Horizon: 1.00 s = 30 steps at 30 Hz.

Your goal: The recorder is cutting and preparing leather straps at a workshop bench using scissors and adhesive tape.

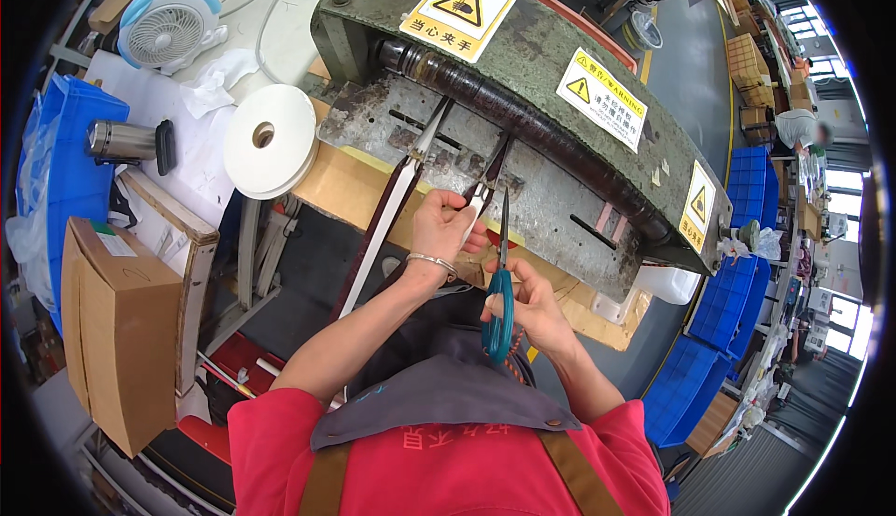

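Note:
My right hand (537,309) is closed round the teal handles of a pair of scissors (498,315), whose narrow blades point up toward the metal plate (551,213). My left hand (441,236) sits just left of the blades. Its thumb and fingers pinch the end of a short white-and-dark strip (482,193), which comes out of a dark pointed guide on the plate. Left of that hand, a longer white-and-dark strip (381,227) runs from another pointed guide (431,132) down over the table edge toward my lap. My fingers partly cover the short strip's end.
A heavy green machine frame (532,40) with warning labels and a dark roller (532,124) stands beyond the plate. A white tape roll (245,157), fan (166,31), steel flask (126,140) and cardboard box (121,329) are left. Blue bins (686,385) stand right.

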Each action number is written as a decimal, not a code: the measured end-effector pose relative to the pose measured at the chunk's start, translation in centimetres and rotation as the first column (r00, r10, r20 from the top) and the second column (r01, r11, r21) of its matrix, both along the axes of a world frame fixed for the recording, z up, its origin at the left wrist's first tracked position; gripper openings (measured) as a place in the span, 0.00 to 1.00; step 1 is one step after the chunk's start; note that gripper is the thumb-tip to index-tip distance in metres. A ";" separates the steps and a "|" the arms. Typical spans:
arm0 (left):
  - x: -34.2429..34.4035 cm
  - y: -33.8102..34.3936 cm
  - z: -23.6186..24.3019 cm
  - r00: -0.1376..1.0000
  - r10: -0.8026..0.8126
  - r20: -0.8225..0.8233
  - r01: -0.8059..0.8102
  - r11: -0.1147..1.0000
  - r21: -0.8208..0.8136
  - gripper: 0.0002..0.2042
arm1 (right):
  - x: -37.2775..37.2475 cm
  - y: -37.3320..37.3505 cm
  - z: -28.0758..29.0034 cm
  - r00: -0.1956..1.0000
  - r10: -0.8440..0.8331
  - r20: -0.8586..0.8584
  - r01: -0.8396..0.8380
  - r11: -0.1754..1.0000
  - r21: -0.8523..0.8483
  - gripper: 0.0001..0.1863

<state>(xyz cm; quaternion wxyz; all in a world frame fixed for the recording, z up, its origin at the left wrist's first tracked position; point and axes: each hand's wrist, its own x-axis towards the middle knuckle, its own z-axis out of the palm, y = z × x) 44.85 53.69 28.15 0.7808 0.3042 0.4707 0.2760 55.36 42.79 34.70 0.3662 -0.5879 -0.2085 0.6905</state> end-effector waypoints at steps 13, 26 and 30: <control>0.4 0.6 -0.3 0.999 0.015 -0.035 -0.012 0.996 0.093 0.12 | -1.3 1.0 -0.6 0.991 -0.118 0.062 0.114 0.991 0.070 0.22; 0.6 1.0 0.0 0.996 -0.051 -0.077 0.058 0.995 0.084 0.13 | -1.4 0.6 -0.5 0.968 -0.179 -0.177 0.191 0.980 0.051 0.20; 0.6 1.0 -0.2 0.996 -0.044 -0.083 0.053 0.993 0.105 0.12 | -1.6 0.4 -0.7 0.968 -0.188 -0.166 0.199 0.978 0.055 0.20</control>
